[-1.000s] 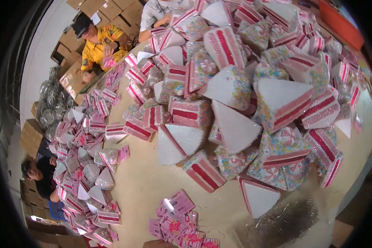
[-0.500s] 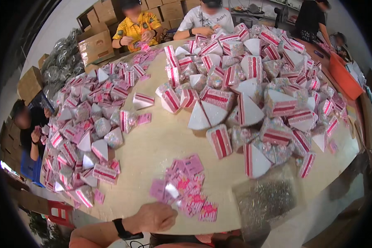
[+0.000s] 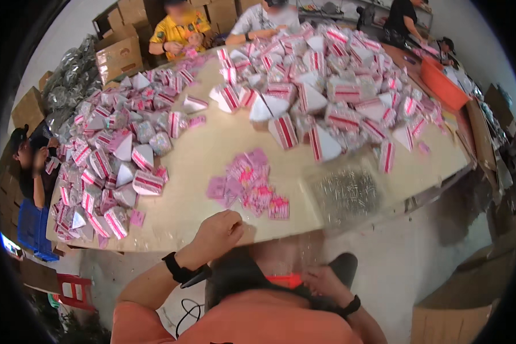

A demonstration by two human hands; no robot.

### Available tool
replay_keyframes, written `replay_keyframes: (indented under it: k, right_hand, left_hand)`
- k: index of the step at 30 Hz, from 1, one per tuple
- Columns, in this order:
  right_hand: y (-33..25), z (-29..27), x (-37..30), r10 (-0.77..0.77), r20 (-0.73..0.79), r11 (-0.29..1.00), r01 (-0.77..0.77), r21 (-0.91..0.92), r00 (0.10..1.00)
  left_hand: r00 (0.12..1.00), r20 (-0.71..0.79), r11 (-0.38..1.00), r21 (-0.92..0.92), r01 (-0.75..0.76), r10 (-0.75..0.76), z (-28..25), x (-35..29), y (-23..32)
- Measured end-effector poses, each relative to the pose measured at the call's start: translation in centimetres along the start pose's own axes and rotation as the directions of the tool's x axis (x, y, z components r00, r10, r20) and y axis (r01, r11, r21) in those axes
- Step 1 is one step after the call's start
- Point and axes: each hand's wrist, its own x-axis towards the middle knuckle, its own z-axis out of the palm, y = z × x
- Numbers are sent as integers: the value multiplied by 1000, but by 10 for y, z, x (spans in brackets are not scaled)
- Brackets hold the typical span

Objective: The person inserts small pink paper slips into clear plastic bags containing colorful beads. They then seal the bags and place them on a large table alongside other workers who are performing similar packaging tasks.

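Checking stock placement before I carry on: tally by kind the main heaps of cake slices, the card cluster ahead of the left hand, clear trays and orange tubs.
Main cake-slice heaps, left and right: 2
Pink card cluster: 1
Shallow clear tray: 1
Orange tub: 1
Total: 5
Individual slices overlap too much to count.

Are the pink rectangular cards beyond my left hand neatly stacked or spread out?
Spread out: the pink rectangular cards overlap at different angles, several corners showing.
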Motion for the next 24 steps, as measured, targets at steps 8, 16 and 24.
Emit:
replay_keyframes:
  k: [8, 16, 24]
  right_hand:
    - [-29, 38, -23, -631, -173, 768, 575, -283, 757]
    - [-30, 49, -18, -791, 14, 433, 575, -694, 612]
    - [-27, 51, -4, -606, 116, 493, 486, -722, 787]
  left_hand:
    - [804, 590, 698, -606, 382, 72, 69, -58, 47]
    - [758, 651, 506, -645, 573, -30, 68, -63, 54]
    - [796, 594, 699, -520, 492, -118, 76, -63, 40]
